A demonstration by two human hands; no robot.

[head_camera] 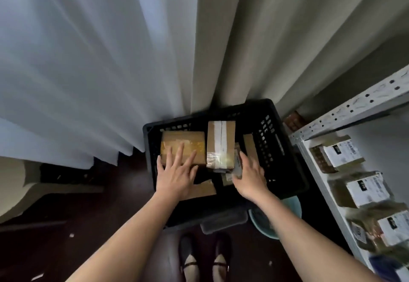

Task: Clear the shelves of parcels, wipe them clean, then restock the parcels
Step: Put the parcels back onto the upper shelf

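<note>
Centre frame: black perforated plastic crate [274, 135] holds brown taped cardboard parcels [220, 143]. Left hand [177, 171], fingers spread, rests on 1 parcel; right hand [250, 175] reaches in, grip indeterminate.

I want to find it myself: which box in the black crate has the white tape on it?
Look for the black crate on the floor by the curtain. Among its brown parcels, the taped box stands in the middle, between the two hands. Only it has a white tape stripe running down its top; the left-hand box has none.
</note>
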